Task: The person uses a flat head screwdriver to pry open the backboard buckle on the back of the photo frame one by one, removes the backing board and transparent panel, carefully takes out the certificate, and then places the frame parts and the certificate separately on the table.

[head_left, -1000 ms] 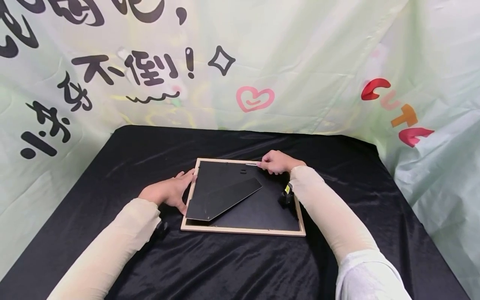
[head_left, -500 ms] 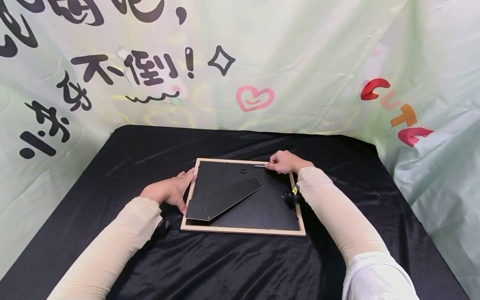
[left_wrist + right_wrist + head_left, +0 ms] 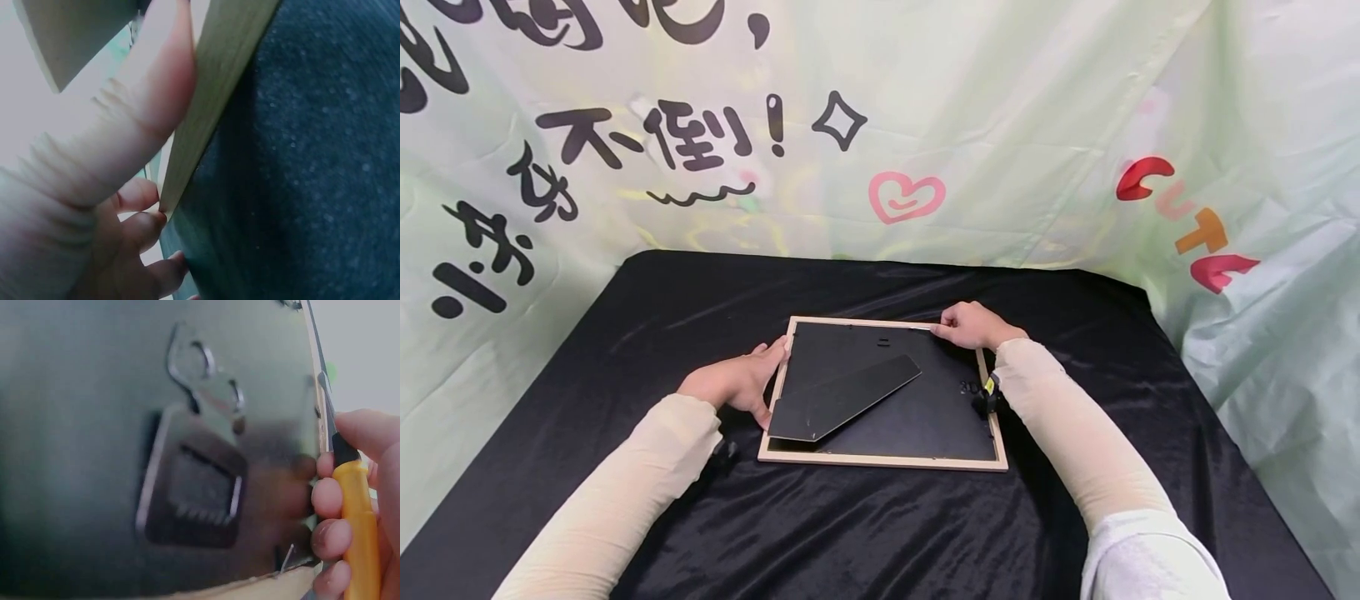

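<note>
A picture frame (image 3: 880, 462) with a light wood rim lies face down, its black backing board (image 3: 910, 425) upward. On the board, a black easel stand (image 3: 842, 400) slants across. My left hand (image 3: 737, 383) is spread along the frame's left side, thumb and fingertips touching the rim. In the left wrist view the thumb (image 3: 150, 94) rests against the wooden edge. At the far edge, near the right corner, my right hand (image 3: 973, 325) grips a screwdriver (image 3: 359, 531) by its yellow handle. The thin shaft lies along the rim; its tip cannot be made out clearly.
Metal hangers sit on the backing, one (image 3: 194, 494) large in the right wrist view and one (image 3: 883, 342) near the far edge. A small metal tab (image 3: 287, 557) sticks up by the rim. Black cloth (image 3: 880, 533) covers the table. Printed drapes (image 3: 1037, 125) stand behind.
The right hand has moved a little to the right along the far rim with the screwdriver, then stayed about there. My left hand keeps its place on the frame.
</note>
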